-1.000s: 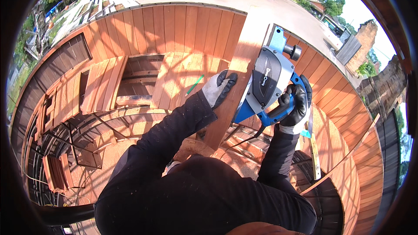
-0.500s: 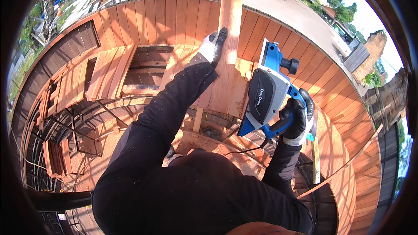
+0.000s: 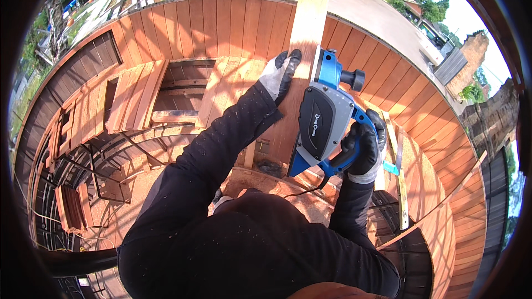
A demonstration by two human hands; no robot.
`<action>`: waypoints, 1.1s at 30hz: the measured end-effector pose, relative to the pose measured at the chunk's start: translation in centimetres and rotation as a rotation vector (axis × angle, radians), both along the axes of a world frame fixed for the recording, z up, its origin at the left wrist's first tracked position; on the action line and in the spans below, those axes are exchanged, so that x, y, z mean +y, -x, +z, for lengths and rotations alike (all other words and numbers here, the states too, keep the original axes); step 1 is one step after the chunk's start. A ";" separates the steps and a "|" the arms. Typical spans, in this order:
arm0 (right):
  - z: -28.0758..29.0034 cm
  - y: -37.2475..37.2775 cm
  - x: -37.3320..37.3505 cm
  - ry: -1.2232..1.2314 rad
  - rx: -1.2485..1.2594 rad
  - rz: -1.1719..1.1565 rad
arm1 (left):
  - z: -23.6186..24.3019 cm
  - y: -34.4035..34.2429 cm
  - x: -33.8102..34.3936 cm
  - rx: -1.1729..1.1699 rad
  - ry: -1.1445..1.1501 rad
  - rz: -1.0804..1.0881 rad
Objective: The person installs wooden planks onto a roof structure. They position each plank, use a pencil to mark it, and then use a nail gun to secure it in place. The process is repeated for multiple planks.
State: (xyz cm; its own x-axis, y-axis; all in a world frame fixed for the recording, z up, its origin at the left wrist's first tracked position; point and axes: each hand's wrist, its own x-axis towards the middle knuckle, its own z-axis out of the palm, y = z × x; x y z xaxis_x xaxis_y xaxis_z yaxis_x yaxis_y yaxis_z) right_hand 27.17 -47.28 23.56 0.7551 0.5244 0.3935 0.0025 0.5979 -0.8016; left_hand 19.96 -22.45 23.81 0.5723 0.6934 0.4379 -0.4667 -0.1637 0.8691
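My right hand (image 3: 364, 147), in a black and white glove, is closed around the rear handle of a blue and grey electric planer (image 3: 338, 105). A dark cord trails from the planer's rear. The planer lies turned on its side, its sole against or very close to the right side of a long reddish wooden board (image 3: 311, 14). My left hand (image 3: 281, 75), gloved alike, grips that board along its left edge. The board points away from me over the curved wall's top, and its near part is partly hidden by my sleeve and the planer.
A curved wall of upright planks (image 3: 221, 27) surrounds me. Slatted bench boards (image 3: 136, 91) sit on dark metal framing at left. A level-like yellowish strip (image 3: 403, 199) and a turquoise piece (image 3: 391, 168) lie at right. Stacked short planks (image 3: 72, 209) stand lower left; sawdust covers the floor.
The planer has moved left, up to the board's right side. The board has shifted right and leans more to the right, with my left hand still on it.
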 end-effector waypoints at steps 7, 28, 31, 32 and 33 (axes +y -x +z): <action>1.8 -4.6 2.0 -0.137 -0.088 -0.005 | -4.6 1.6 -2.0 -0.047 0.046 -0.319; -1.5 1.1 -0.8 0.128 0.037 0.103 | 0.0 1.0 7.9 0.210 -0.211 0.322; -1.5 2.2 -1.0 0.167 0.026 0.127 | 0.7 0.2 6.4 0.119 -0.143 0.322; -1.6 2.3 -0.9 0.176 0.043 0.112 | 1.2 0.6 5.7 0.180 -0.103 0.299; -1.7 2.1 -0.8 0.153 0.028 0.114 | 1.9 1.0 4.8 0.237 -0.065 0.272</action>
